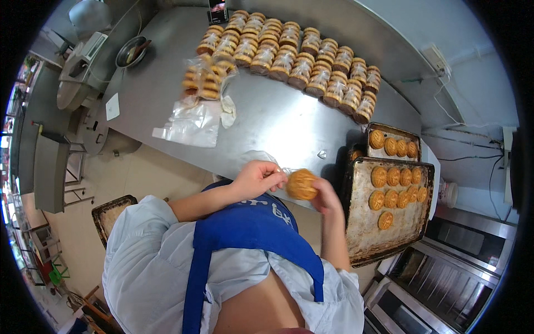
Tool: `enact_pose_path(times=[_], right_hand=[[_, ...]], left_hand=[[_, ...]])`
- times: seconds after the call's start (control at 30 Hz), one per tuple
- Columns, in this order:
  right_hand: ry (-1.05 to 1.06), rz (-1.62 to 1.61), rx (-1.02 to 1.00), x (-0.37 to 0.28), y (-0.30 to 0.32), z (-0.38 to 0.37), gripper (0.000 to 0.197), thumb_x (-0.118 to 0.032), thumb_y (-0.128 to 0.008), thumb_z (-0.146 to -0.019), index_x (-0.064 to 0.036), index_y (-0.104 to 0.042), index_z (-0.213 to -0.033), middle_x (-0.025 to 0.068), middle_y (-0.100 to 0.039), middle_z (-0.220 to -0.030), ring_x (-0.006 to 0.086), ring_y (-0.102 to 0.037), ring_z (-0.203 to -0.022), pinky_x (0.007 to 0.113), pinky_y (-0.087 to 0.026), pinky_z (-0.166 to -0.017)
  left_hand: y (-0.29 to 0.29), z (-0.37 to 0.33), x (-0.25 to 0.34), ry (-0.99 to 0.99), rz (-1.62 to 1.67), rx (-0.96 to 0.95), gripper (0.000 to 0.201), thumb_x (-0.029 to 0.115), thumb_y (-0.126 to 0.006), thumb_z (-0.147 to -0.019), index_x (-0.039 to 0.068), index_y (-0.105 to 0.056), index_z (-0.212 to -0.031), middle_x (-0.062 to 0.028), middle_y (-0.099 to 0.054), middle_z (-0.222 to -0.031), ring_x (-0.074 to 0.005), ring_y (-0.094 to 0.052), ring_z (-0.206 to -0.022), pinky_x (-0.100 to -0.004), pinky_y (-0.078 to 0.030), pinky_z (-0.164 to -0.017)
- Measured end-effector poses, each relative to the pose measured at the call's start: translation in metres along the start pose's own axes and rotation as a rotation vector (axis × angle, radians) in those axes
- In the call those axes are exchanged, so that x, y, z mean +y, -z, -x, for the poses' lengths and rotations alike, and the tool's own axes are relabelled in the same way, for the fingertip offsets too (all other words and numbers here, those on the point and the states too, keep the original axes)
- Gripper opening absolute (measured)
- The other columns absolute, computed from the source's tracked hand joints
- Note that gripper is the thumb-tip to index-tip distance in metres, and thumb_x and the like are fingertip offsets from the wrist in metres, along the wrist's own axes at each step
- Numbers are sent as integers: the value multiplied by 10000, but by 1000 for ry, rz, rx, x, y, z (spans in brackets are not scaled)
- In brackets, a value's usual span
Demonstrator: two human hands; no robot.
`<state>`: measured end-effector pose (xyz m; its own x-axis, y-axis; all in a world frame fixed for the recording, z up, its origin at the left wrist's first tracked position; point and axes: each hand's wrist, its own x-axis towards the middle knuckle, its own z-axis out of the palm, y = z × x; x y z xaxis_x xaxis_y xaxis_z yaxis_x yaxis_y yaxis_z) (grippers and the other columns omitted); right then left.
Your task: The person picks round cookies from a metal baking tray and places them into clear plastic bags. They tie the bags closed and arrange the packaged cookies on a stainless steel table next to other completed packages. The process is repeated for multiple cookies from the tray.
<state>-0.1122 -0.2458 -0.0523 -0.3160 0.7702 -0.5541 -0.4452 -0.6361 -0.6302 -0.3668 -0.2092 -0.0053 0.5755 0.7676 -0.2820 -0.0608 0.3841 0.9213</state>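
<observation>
Near the table's front edge, my left hand (258, 179) pinches what looks like the edge of a clear plastic bag (256, 157), partly hidden behind the fingers. Close by on the right, my right hand (327, 196) grips a golden-brown mooncake (301, 185), slightly smeared by motion. The mooncake is right beside my left fingertips. More mooncakes (391, 198) with pressed patterns lie in loose rows on a dark-rimmed baking tray (371, 234) to my right. Behind it, a second tray (396, 132) carries another row.
Bagged stacks of mooncakes (300, 70) line the back of the steel table (261, 117). At left stand an open-looking filled bag (208, 80) and flat clear bags (194, 122). A metal bowl (132, 53) sits at far left. Ovens (445, 267) stand at lower right.
</observation>
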Motion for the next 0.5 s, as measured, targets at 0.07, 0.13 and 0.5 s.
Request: enact_pose_path(times=[0.07,0.13,0.5], right_hand=[[-107,133,-65,18,-37,-39,432,-189,-559,-867,107,-538,-1180,163,-630,-1070,215,-618,-992,346,-506,-861],[-125,432,7,34,-58,-65,387,-222,-577,-860,68,-584,-1115,153,-649,-1004,200,-630,-946,332,-514,-815],[-121,2327,120,10,-135,-97,378,-422,-681,-763,-74,-717,-905,103,-704,-923,252,-625,-975,376,-485,-800]], left_hand=[[8,7,-2,-22,-1,6,167,119,-549,-948,-3,-649,-893,-35,-633,-777,-71,-575,-673,-207,-480,-624],[16,13,-3,-44,0,19,166,113,-547,-947,-4,-649,-888,-38,-633,-773,-73,-577,-674,-211,-481,-622],[100,57,-14,-60,227,328,202,124,-530,-952,-29,-641,-880,-70,-643,-759,-103,-592,-668,-219,-483,-634]])
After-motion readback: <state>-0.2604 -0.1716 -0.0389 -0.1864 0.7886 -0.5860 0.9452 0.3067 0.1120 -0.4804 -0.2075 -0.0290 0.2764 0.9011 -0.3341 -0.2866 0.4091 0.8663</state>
